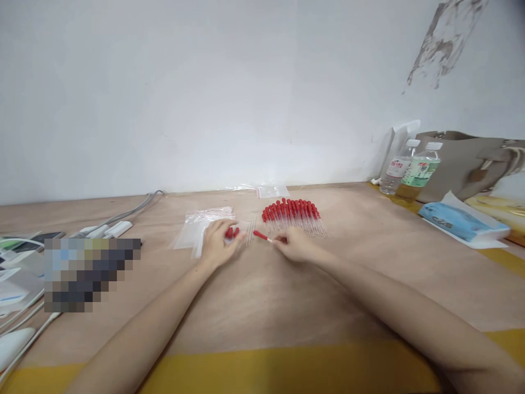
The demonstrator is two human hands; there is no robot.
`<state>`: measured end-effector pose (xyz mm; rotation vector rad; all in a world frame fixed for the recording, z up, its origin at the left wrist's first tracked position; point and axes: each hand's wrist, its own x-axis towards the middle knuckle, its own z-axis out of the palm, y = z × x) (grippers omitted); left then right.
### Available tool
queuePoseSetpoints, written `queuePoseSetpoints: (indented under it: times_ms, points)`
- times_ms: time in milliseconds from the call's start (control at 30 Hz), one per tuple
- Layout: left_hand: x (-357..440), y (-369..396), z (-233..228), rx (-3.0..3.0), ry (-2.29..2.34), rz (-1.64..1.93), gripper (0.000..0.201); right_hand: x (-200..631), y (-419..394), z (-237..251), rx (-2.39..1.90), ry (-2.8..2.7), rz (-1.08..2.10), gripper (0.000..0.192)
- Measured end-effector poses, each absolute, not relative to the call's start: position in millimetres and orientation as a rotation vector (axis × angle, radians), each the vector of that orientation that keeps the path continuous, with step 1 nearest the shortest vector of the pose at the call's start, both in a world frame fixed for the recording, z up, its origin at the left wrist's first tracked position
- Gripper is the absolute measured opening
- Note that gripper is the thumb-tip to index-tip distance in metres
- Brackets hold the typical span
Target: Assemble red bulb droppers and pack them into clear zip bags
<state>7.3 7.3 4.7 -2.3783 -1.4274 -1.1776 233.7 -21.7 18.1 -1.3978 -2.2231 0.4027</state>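
My left hand (219, 241) rests on the wooden table (262, 295) and holds a few red-bulbed glass droppers (232, 232). Under and behind it lie small clear plastic bags (199, 227). My right hand (293, 243) pinches one dropper (261, 236) by its glass stem, red bulb pointing left toward the left hand. Just behind my right hand a row of several red-bulbed droppers (292, 213) lies fanned on the table. Two or three loose glass tubes (249, 232) lie between my hands.
More clear bags (270, 190) lie at the wall. Two water bottles (410, 168), a beige bag (471, 164) and a blue tissue pack (461, 221) stand at the right. Cables, white adapters (117, 229) and a blurred patch sit at the left.
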Motion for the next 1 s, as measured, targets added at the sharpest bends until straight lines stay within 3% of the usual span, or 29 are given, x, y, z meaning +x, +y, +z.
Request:
queuePoseSetpoints:
  times_ms: [100,233,600,1000]
  points:
    - [-3,20,-5,-2.081,-1.683,-1.168,0.024,214,6,17,-1.695,-1.985,0.363,0.027]
    - [-7,26,-17,-2.149,-1.701,-1.074,0.022,183,38,12,-1.937,-1.877,0.114,0.028]
    - [-7,30,-19,-2.357,-1.779,-1.016,0.025,172,53,3,-1.976,-1.920,0.018,0.034]
    - [-11,36,-22,-2.304,-1.794,-1.066,0.026,148,59,16,-2.030,-1.979,0.201,0.019]
